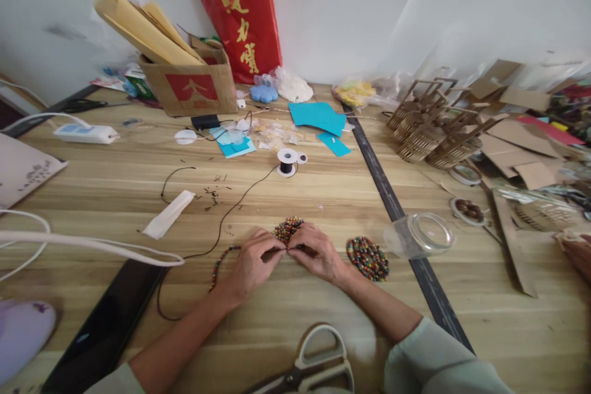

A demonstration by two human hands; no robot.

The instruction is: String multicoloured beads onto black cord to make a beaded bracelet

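Scissors [318,366] lie nearest the camera at the bottom edge, handles toward the hands, blades running off to the lower left. Under everything spreads the wooden counter [295,197], split by a dark strip running from the far middle to the near right. At the far side stands a cardboard box [191,83] with a red bag [237,9] behind it, and blue paper sheets [318,117] lie nearby. Right of the strip lies a clear jar [422,235] on its side, mouth toward the right.

At the centre the left hand [252,265] and right hand [316,252] meet, each grip pinched together on the cord [231,209] just in front of a pile of beads [289,229]. A beaded strand [219,265] curves left and toward the camera from the left hand. The bare cord runs away to the upper right, ending at a small spool [287,162]. A second heap of coloured beads [368,257] sits just right of the right hand.
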